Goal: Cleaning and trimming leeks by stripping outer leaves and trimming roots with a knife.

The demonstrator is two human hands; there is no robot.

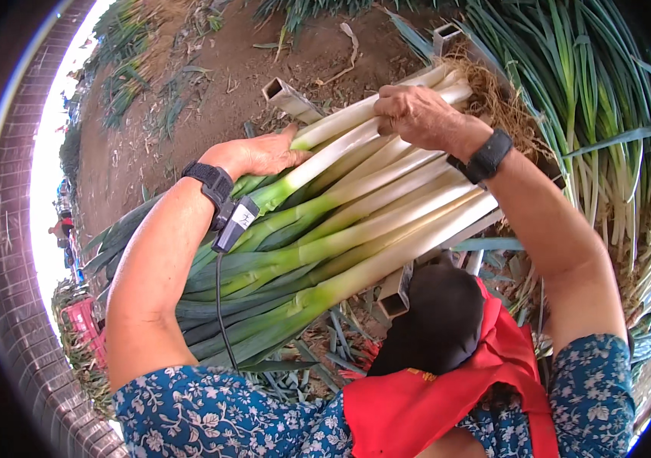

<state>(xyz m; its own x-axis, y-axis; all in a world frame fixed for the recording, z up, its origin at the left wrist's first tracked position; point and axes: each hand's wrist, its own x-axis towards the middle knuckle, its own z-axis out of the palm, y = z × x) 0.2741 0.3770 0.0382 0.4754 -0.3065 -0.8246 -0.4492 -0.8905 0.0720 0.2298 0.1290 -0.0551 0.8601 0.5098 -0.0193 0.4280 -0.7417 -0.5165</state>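
Leeks [386, 225] lie side by side across a square-tube metal frame [295, 103], roots [493, 95] all toward the right, green tops left; frame likely keeps the stack aligned and off the soil [211, 84]. Right hand [428, 118] curled over white stalks near root end, grip clamped on them, seemingly to control that end. Left hand [268, 153] sits where white turns green, probably steadying the other end; can't tell whether its grip closes. Second leek heap [592, 153] at far right.
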